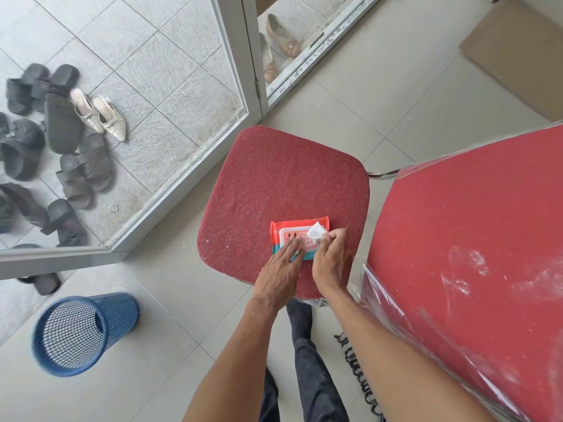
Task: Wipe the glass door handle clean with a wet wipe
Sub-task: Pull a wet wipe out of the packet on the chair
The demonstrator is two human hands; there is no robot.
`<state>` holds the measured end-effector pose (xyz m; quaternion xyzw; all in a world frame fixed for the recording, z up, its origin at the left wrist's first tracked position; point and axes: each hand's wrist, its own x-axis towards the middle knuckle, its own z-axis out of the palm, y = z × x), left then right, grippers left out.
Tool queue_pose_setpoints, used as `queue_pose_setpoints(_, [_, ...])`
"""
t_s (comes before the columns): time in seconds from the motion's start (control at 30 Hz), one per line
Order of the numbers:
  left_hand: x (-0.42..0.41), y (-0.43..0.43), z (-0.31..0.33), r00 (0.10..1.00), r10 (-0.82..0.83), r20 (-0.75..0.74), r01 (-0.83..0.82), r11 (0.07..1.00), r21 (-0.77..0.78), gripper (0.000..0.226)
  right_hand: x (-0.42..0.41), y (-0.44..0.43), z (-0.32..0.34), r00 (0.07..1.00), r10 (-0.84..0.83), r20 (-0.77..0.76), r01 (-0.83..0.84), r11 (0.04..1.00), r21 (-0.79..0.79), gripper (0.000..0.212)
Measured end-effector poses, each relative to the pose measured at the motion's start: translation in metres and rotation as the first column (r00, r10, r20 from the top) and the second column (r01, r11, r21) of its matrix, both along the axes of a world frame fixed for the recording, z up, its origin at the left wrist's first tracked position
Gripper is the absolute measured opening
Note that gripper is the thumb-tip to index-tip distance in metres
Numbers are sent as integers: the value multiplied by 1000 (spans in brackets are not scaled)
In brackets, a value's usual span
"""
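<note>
Indoors, beside a glass door (253,56), a person leans over a red cushioned chair seat (283,172) on a pale tiled floor (158,293). A pack of wet wipes (285,231) lies flat on the seat, close to its near edge and towards its right side, with most of the bare cushion stretching away beyond it. The seat's right edge runs just beside a second red chair (472,239) wrapped in clear plastic, leaving only a narrow gap there. To the left, open floor lies between the seat and the door's lower frame. A blue mesh wastebasket (118,315) stands on the floor well apart from the seat, to the near left.

The left hand (278,275) lies on the near half of the pack, its fingers straight and pressing down on the label. The right hand (330,260) sits just right of the pack, its fingertips pinching a white wet wipe (316,232) that stands up crumpled from the opening at the pack's right end. The two hands are near each other but apart.

Beyond the glass, dark sandals and pale heeled shoes (61,141) lie scattered on grey paving. A flat sheet of cardboard (518,56) rests on the floor at far right.
</note>
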<state>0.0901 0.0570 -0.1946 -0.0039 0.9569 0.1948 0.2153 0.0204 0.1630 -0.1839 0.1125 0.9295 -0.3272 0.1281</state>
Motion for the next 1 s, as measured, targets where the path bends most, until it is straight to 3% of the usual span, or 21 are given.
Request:
queue_pose_setpoints(0.17, [-10, -5, 20, 997, 61, 40, -62, 998, 30, 52, 1, -2, 13, 999, 26, 37, -26, 1000, 2, 8])
queue_pose_setpoints(0.3, [-23, -16, 56, 965, 210, 158, -215, 977, 15, 62, -6, -16, 42, 999, -1, 54, 1, 1000, -3, 9])
queue_pose_setpoints(0.47, [-49, -44, 120, 884, 451, 123, -464, 880, 105, 61, -18, -53, 102, 999, 21, 30, -15, 986, -166, 9])
queue_pose_setpoints(0.57, [-58, -79, 193, 880, 476, 2, -473, 874, 114, 65, -22, -92, 170, 993, 90, -73, -105, 965, -242, 8])
queue_pose_setpoints(0.67, [-58, -118, 264, 851, 511, -122, -495, 858, 137, 55, -23, -134, 241, 976, 115, -188, -172, 930, -325, 11])
queue_pose_setpoints(1.0, [22, -254, 514, 561, 588, -583, -691, 720, 62, 29, 27, -282, 474, 835, 193, -515, -471, 735, -488, 12])
